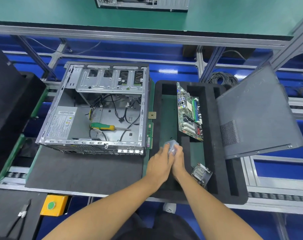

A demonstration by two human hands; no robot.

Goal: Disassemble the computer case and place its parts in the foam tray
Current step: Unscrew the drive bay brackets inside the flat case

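The case (95,108) on the left sits opened but keeps its wiring, power supply (60,123) and a screwdriver (105,126), while both hands (168,158) clasp a small clear piece over the tray (214,163), where the motherboard (188,111) and heatsink (201,174) lie, the side panel (256,115) leaning rightmost.

Hands: left hand (160,162) and right hand (178,158) met over foam tray (209,118), fingers pinching small clear plastic piece (172,147).
Computer case (93,108): lay open, screwdriver (105,126) inside.
Motherboard (189,113): stood tilted in a tray slot.
Heatsink (201,174): rested in tray, near right wrist.
Side panel (256,115): leaned on tray's right edge.
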